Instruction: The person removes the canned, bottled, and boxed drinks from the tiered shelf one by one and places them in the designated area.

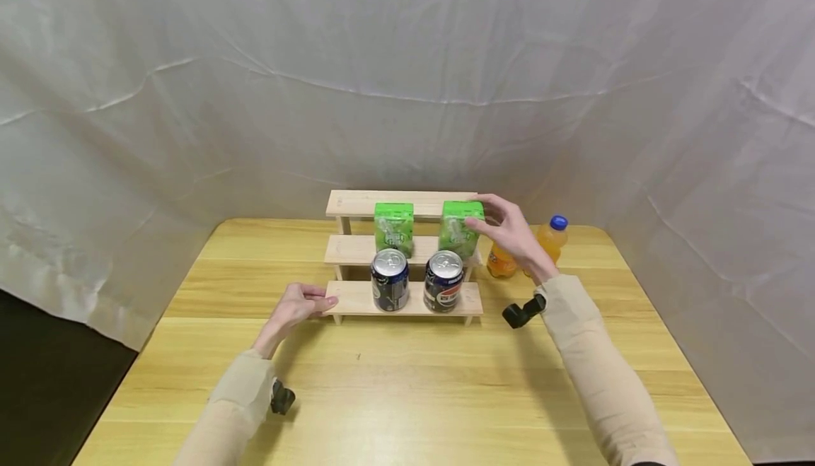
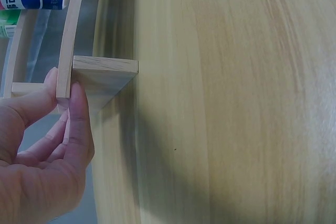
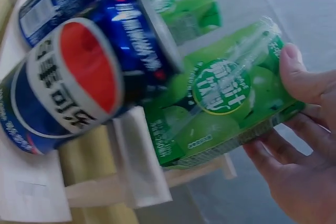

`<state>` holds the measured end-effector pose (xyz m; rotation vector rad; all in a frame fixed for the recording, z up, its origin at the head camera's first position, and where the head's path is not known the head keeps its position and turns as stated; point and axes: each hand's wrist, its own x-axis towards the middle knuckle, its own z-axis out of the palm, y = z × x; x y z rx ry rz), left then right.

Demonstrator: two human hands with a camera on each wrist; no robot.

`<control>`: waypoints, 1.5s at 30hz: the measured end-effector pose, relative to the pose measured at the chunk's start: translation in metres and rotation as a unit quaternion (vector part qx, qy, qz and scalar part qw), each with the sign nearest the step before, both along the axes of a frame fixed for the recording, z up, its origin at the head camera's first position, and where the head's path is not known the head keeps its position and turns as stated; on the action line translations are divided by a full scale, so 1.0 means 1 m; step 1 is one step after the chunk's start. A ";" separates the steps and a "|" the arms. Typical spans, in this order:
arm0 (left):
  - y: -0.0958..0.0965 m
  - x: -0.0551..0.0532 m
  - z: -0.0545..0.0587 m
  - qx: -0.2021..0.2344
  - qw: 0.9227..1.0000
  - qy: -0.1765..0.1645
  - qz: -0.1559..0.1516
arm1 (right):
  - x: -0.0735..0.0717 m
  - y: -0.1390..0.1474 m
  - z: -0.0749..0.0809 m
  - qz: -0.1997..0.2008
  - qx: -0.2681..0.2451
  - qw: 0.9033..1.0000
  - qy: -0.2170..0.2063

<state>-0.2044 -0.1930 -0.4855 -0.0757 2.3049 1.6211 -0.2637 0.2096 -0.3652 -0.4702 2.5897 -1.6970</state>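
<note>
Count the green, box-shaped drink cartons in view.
2. One green, box-shaped drink carton stands on the middle shelf of the pale wooden rack; the right hand grips the other carton near that shelf's right end. Others may be hidden behind them.

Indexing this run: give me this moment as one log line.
left hand: pinches bottom shelf; right hand: holds right green carton at middle shelf; two cans: on bottom shelf

Between the hands, the rack (image 1: 349,298) stands on the table (image 1: 407,381), the end of its lowest step in the left hand (image 1: 301,305). Right of that hand, two cans (image 1: 390,286) sit on this step. Behind them, one carton (image 1: 394,229) stands on the middle step; the other carton (image 1: 457,233) is in the right hand (image 1: 511,233), its base perhaps touching the step. Two bottles (image 1: 551,240) stand partly behind the right hand.
</note>
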 end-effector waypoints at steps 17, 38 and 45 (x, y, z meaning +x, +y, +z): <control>0.000 0.000 -0.002 0.001 1.000 0.001 0.003 | 0.027 0.109 -0.008 0.029 -0.025 0.998 0.059; -0.001 -0.001 -0.003 -0.009 1.000 -0.007 0.008 | 0.038 0.187 -0.096 -0.009 -0.068 0.997 -0.032; 0.000 -0.002 -0.004 -0.008 1.000 -0.010 0.016 | 0.040 0.190 -0.103 -0.018 -0.084 0.995 -0.057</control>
